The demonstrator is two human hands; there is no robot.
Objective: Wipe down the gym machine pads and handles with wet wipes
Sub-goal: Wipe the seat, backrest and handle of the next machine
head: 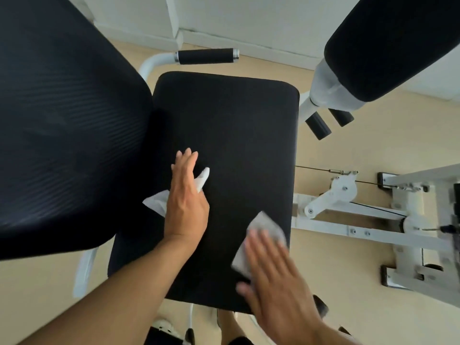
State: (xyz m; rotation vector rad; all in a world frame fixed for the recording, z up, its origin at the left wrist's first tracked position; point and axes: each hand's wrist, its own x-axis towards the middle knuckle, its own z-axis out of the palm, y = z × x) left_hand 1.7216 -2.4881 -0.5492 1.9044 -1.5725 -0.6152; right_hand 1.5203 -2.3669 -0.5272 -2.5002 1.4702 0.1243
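Note:
A black seat pad (231, 125) of a white-framed gym machine fills the middle of the view. My left hand (185, 195) lies flat on the pad's left part, fingers straight, pressing a white wet wipe (158, 204) whose corners stick out on both sides of the hand. My right hand (276, 275), blurred by motion, presses a second white wipe (261, 229) flat against the pad's right front part. A large black back pad (64, 125) rises at the left. A black foam handle (206, 56) on a white tube sits beyond the seat.
A black padded roller (398, 43) hangs at the upper right with two short black grips (328, 122) below it. The white frame, pulley and cable (343, 192) lie on the beige floor at the right. A white wall and skirting run along the back.

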